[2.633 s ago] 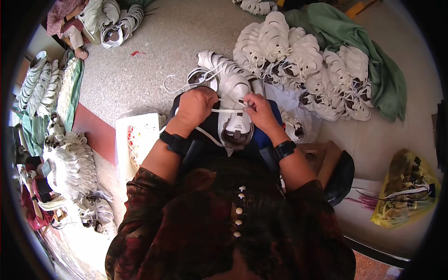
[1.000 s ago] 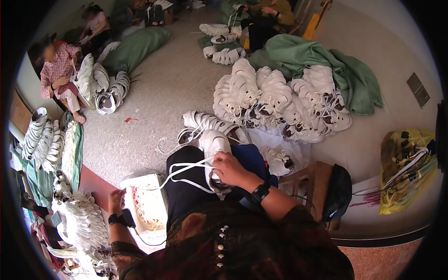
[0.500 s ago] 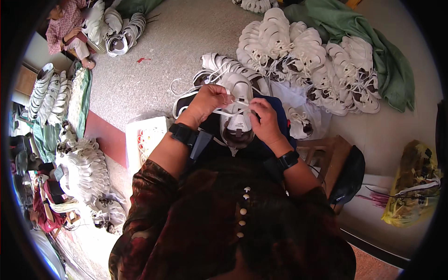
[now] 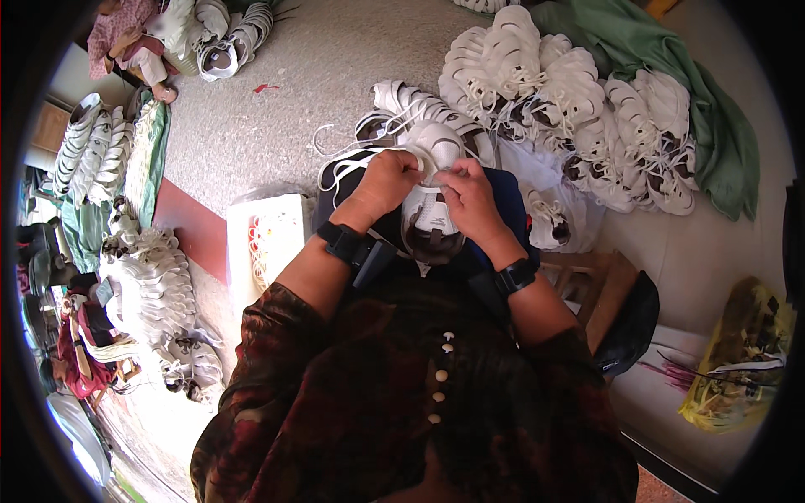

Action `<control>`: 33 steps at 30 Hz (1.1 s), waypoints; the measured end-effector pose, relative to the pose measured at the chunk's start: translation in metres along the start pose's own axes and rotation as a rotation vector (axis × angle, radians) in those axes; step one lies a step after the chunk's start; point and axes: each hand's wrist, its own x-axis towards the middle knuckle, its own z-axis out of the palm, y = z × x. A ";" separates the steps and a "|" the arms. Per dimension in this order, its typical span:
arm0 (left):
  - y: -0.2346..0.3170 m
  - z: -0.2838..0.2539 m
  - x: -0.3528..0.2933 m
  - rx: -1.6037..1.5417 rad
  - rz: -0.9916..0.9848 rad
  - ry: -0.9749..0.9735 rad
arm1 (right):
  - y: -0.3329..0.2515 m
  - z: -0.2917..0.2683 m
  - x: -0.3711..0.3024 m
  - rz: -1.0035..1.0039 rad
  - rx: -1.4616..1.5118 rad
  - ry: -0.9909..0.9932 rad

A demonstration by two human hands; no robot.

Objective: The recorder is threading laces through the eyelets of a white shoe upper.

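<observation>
1. While the white sneaker [image 4: 431,214] sits upright on the person's lap [image 4: 501,205], toe toward the lap's far edge, its brown-lined collar faces the body; the upper looks like mesh with smooth overlays.
2. The left hand [image 4: 391,178] pinches the flat white lace [image 4: 369,152]; the right hand [image 4: 471,194] has thumb and fingers nearly together over the eyelets, though whether it grips anything I cannot tell.
3. Slack loops gather near the lap's far-left corner, so a fast pull could twist or snag them; on soft cloth, the sneaker might roll under uneven tension.
4. Just beyond the lap's far edge, nested sneakers [image 4: 436,109] form a ribbed row on the speckled floor [image 4: 319,50].
5. Left of the lap, a pale box [image 4: 289,251] holds thin, tangled cords [image 4: 257,251].
6. Farther right, heaped sneakers [image 4: 511,59] lie beside crumpled green cloth [image 4: 713,126].
</observation>
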 end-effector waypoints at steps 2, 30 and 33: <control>-0.009 0.008 0.000 -0.121 0.085 0.053 | 0.006 0.001 -0.002 0.055 0.106 0.064; 0.008 0.022 -0.011 0.285 0.100 0.170 | 0.026 -0.026 -0.032 0.346 0.364 0.264; 0.008 0.022 -0.013 0.492 0.228 0.191 | 0.025 -0.023 -0.031 0.291 0.343 0.308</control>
